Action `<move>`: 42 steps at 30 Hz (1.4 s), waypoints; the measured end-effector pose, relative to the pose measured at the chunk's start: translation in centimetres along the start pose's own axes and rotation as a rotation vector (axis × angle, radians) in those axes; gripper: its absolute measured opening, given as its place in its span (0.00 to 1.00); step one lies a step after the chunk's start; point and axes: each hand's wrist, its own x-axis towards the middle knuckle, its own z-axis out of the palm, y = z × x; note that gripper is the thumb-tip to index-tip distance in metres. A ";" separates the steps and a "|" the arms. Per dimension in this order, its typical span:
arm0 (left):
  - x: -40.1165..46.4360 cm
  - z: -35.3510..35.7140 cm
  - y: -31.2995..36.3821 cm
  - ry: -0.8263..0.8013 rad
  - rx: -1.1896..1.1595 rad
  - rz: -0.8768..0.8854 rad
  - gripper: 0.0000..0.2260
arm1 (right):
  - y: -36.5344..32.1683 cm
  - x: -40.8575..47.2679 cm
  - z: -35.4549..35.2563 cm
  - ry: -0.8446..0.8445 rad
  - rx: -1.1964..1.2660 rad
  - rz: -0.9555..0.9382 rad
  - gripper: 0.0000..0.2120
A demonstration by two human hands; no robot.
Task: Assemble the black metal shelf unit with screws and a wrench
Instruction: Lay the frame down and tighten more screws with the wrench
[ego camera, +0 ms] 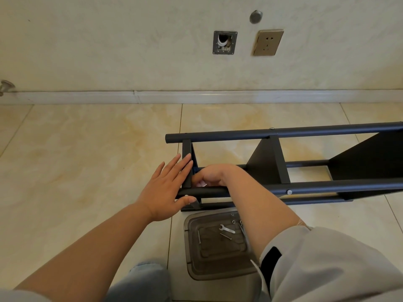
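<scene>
The black metal shelf unit (283, 136) lies on its side on the tiled floor, its tubes running left to right. My left hand (165, 190) presses with straight fingers against the end shelf panel (186, 168), thumb under the near tube beside a screw head (186, 195). My right hand (214, 174) reaches inside the frame just behind that panel, fingers curled around something small that I cannot make out. A silver wrench (226, 228) lies on a clear plastic lid (196, 264) below the frame, with loose screws (225, 236) and nuts (233, 221).
The wall with its baseboard (196, 97) runs across the back, carrying a socket (267, 42) and an open wall box (225, 42). A door stop (6, 86) sits at the far left. My knee in jeans (144, 282) is at the bottom.
</scene>
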 end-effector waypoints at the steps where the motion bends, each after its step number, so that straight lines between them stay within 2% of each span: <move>1: 0.0 0.0 0.0 0.003 -0.003 0.002 0.39 | 0.1 0.2 0.0 0.000 0.020 -0.004 0.12; 5: 0.0 0.0 0.0 -0.009 0.008 -0.001 0.39 | 0.1 0.5 0.0 0.001 -0.025 -0.006 0.07; 10: 0.0 -0.2 0.1 -0.012 0.005 0.000 0.40 | -0.1 -0.1 -0.1 0.008 -0.077 -0.013 0.13; 14: 0.0 -0.1 0.1 -0.016 0.014 -0.005 0.39 | 0.0 0.2 0.0 -0.031 0.018 -0.022 0.10; 19: 0.0 -0.1 0.1 -0.018 0.023 -0.005 0.38 | 0.0 0.3 -0.1 0.007 -0.072 -0.004 0.08; 23: 0.0 0.0 0.0 -0.008 0.007 -0.001 0.39 | 0.0 0.1 0.0 -0.011 -0.048 -0.005 0.12; 27: 0.0 0.0 0.0 -0.013 0.005 -0.004 0.39 | 0.1 0.4 -0.1 -0.022 -0.024 -0.005 0.07; 32: 0.0 -0.1 0.0 -0.020 0.016 -0.004 0.39 | -0.1 0.2 0.0 -0.024 -0.027 -0.001 0.12; 36: 0.0 -0.1 0.0 -0.020 0.015 0.001 0.39 | -0.1 0.1 -0.1 -0.027 -0.013 -0.008 0.09; 40: 0.0 -0.1 0.1 -0.020 0.010 0.001 0.40 | -0.1 -0.1 -0.1 0.022 -0.061 -0.011 0.15; 42: 0.0 -0.1 0.1 -0.013 0.005 0.003 0.40 | -0.1 -0.2 0.0 -0.002 -0.047 -0.009 0.15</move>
